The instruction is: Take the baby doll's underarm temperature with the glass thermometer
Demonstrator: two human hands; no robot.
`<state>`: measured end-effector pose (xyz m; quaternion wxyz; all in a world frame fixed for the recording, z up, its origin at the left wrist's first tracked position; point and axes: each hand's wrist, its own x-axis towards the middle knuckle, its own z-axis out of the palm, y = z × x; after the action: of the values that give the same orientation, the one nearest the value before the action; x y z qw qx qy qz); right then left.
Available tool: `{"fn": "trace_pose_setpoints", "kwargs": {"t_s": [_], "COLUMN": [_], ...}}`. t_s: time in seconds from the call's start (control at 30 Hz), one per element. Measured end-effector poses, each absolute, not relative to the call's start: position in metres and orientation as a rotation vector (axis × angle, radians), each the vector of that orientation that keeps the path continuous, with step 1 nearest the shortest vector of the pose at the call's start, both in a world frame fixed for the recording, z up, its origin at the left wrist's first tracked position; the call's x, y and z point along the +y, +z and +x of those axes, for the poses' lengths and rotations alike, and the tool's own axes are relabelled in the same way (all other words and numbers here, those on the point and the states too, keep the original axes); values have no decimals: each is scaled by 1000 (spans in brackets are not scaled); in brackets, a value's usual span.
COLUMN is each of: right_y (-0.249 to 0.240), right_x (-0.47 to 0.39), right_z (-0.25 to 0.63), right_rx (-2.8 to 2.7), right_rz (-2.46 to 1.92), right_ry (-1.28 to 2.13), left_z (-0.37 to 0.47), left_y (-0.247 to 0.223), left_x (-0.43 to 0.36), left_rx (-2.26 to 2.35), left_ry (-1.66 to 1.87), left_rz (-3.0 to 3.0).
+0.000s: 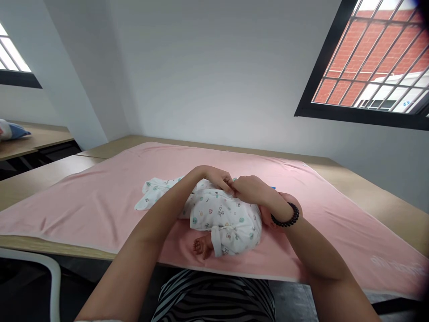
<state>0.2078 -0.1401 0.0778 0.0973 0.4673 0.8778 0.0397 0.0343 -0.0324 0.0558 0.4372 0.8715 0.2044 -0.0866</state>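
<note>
Here, at the far left, a wooden side table (36,141) is seen with a blue and white object (11,130) lying on it, well apart from the work. A pink blanket (100,197) is spread over the main table (368,197), probably as a soft base for what lies on it. Near the middle, a baby doll (201,245) is laid on its side, dressed in a white printed garment (224,219), with 1 bare foot showing at the near edge. A loose part of the garment (152,192) is spread out to the left of the doll.

The left hand (219,178) is brought over the top of the doll, its fingers pinched narrowly on the fabric. The right hand (253,190) is set just beside it, touching, its fingers curled onto the same fold; a black beaded bracelet (284,219) is worn at that wrist. Both hands seem placed together so that 1 seam or fastening can be worked. The doll's head is largely hidden behind the right wrist. A barred window (372,58) is seen at the upper right.
</note>
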Motion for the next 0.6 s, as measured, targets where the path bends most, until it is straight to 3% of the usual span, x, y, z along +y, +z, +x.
{"fn": "trace_pose_setpoints", "kwargs": {"t_s": [0.6], "right_y": [80], "right_x": [-139], "right_z": [208], "right_rx": [2532], "right_rz": [1401], "right_ry": [39], "left_z": [40], "left_y": [52], "left_x": [-29], "left_rx": [367], "left_ry": [-208], "left_rz": [2135]}}
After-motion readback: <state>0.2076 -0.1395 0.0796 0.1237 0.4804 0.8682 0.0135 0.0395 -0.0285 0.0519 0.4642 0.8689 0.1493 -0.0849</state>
